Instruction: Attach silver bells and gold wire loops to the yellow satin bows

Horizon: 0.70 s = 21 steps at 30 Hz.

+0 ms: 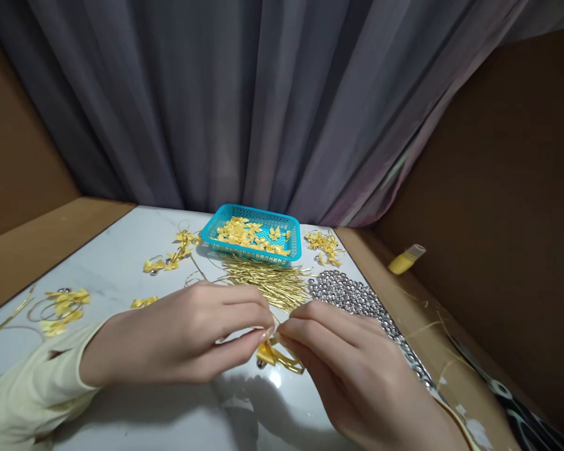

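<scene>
My left hand [183, 335] pinches a small yellow ribbon bow [266, 354] between thumb and forefinger. A shiny round silver piece, perhaps a bell, hangs below the bow. A loop of gold cord [294, 365] runs from the bow towards my right hand [357, 369]. The right fingertips are pressed together on the cord, close to the left fingertips; their exact grip is partly hidden. Just beyond the hands lies a pile of gold cord lengths [267, 280]. Many silver bells [345, 293] are spread beyond my right hand.
A blue perforated basket [298, 244] holding yellow bows stands at the back. Bow-and-cord pieces lie at the left [68, 307], back left [172, 257] and back right [324, 244]. Black-handled scissors [521, 413] lie at the right, below a yellow-and-clear object [407, 259]. A grey curtain [216, 106] hangs behind.
</scene>
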Available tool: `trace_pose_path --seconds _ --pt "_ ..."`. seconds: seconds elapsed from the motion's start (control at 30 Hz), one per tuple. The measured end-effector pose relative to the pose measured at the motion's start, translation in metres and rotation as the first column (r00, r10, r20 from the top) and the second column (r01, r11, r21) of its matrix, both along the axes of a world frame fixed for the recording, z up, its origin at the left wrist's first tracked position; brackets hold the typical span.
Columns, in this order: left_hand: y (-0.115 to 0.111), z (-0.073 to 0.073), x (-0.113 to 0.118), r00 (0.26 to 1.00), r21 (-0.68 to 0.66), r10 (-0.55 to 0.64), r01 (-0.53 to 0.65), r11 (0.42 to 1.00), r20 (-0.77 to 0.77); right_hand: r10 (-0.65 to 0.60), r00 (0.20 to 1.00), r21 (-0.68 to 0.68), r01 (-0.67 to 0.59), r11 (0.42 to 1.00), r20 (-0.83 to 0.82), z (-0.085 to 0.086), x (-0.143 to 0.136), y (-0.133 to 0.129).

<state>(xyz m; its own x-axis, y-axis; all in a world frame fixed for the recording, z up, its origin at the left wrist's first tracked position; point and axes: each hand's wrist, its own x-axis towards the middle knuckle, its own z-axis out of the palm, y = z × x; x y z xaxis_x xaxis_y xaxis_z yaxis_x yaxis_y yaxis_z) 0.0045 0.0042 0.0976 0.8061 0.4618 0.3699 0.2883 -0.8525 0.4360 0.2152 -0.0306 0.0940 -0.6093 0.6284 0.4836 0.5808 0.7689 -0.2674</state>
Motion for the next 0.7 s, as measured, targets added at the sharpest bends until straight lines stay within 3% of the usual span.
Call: trace_pose_path --seconds 0.17,0.4,0.5,0.6,0.7 --pt "0.008 0.007 -0.001 1.000 -0.240 0.001 0.005 0.971 0.025 0.056 0.998 0.166 -0.062 0.984 0.040 0.005 -0.004 0.001" --pt "0.023 0.008 -0.004 0.998 -0.477 -0.063 0.055 0.877 -0.001 0.158 0.985 0.170 -0.168 0.971 0.070 0.005 -0.004 0.005" --pt "0.024 0.008 -0.004 1.000 -0.479 -0.026 0.029 0.878 0.013 0.146 0.986 0.195 -0.159 0.968 0.080 0.001 -0.003 0.007" --pt "0.021 0.008 -0.005 1.000 -0.404 0.001 0.006 0.915 0.015 0.141 0.987 0.188 -0.154 0.970 0.078 -0.001 -0.003 0.010" --pt "0.015 0.007 -0.007 1.000 -0.268 0.020 -0.025 0.963 -0.024 0.166 0.982 0.057 -0.171 0.984 0.087 0.000 -0.004 0.018"
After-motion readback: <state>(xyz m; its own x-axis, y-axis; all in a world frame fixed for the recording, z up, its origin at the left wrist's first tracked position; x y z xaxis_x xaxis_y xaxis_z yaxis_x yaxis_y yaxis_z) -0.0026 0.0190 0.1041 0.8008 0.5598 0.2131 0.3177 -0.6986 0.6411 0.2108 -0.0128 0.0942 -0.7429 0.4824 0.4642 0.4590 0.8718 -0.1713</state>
